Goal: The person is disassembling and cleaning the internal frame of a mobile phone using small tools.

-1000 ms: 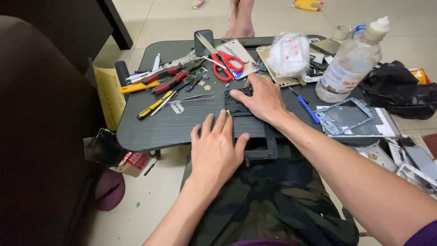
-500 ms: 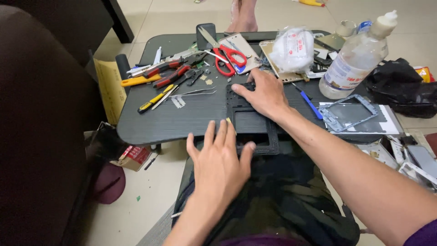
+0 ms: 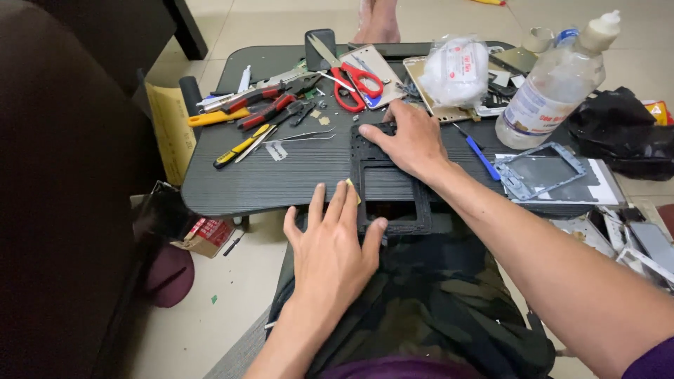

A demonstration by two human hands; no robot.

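The left hand (image 3: 333, 249) lies flat with fingers spread beside the black frame (image 3: 390, 186), while the right hand (image 3: 407, 140) presses open-palmed on its far end.

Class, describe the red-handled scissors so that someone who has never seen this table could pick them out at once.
Start at the dark low table and go to its far edge, left of the white plastic bag. The red-handled scissors lie there, blades pointing away. Unlike the red-gripped pliers to their left, they have two looped handles.
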